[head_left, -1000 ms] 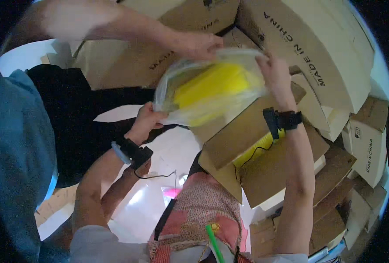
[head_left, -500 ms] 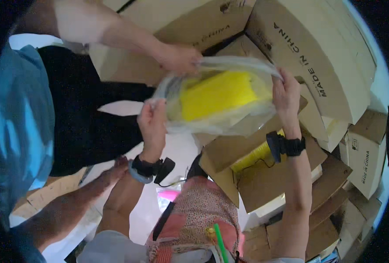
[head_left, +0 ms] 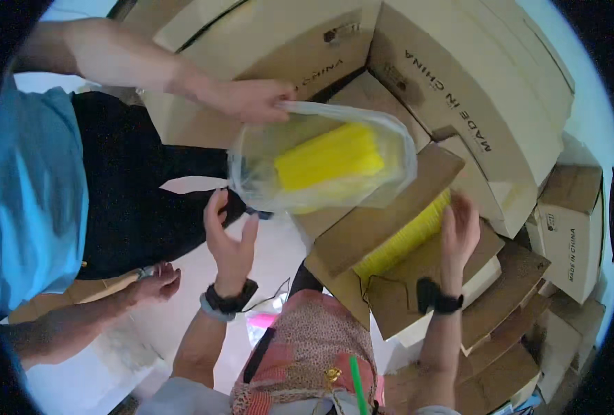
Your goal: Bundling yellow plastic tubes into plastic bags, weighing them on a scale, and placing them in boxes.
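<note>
A clear plastic bag [head_left: 397,176] with a bright yellow block-shaped bundle [head_left: 331,158] in it hangs in front of me. Another person's hand [head_left: 258,100] grips its rim at the upper left. Just below the bag, my left hand [head_left: 232,242] is open, thumb and fingers spread, touching nothing. My right hand [head_left: 463,232] is over the right end of an opened cardboard box [head_left: 411,294], its fingers apart and somewhat curled. Inside that box lies a row of yellow pieces [head_left: 404,238], close to my right fingertips. Whether they touch cannot be seen.
A large open carton [head_left: 459,76] stands at the back. More cardboard boxes [head_left: 570,235] are stacked on the right. The co-worker in a blue shirt [head_left: 37,200] stands at the left, the other hand [head_left: 156,282] hanging low. A thin dark cord [head_left: 386,280] crosses the opened box.
Both my hands have let go of the bag's rim. My right hand has moved down to the opened box, my left down slightly. The co-worker still holds the bag, which has shifted left.
</note>
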Demonstrator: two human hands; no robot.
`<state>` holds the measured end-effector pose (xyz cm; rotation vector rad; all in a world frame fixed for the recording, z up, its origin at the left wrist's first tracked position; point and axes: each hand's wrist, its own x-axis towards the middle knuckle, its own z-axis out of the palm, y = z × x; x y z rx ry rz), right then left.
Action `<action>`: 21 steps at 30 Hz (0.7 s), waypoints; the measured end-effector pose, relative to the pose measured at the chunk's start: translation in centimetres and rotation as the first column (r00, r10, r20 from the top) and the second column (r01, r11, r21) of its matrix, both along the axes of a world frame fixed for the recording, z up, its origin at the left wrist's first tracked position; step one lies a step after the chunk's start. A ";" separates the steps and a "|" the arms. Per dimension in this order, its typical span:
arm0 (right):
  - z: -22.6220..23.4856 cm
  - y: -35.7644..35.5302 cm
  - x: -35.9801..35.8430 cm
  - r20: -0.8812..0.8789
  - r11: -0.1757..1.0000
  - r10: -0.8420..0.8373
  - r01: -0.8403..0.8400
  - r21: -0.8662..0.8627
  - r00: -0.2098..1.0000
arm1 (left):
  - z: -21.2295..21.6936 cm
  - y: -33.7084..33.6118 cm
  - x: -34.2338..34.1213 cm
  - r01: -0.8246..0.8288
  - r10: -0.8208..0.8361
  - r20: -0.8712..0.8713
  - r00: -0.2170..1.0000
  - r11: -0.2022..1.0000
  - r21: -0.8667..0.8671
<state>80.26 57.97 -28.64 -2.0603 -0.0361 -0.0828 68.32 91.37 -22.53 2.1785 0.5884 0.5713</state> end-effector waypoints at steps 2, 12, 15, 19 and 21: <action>-4.8 -5.4 -5.3 -0.106 0.955 -0.267 0.278 0.102 0.958 | 1.0 -3.5 -1.1 0.220 -0.227 0.000 0.974 0.946 0.237; -24.9 -5.9 -12.8 -0.556 0.973 -0.118 -0.015 -0.228 0.822 | -21.4 -23.8 -6.6 0.021 -0.621 -0.498 0.606 0.638 -0.770; -25.5 -8.4 -6.0 -0.350 0.887 -0.034 -0.133 -0.441 0.936 | -25.8 -25.1 -5.5 -0.361 -0.499 -0.514 0.698 0.375 -0.854; -27.1 -10.9 0.5 -0.358 0.818 0.078 -0.265 -0.511 0.931 | -25.8 -26.7 0.4 -0.669 -0.401 -0.714 0.574 0.273 -0.692; -27.5 -10.0 0.7 -0.484 0.811 0.113 -0.362 -0.459 0.868 | -25.8 -27.2 2.5 -0.790 -0.355 -0.795 0.493 0.201 -0.580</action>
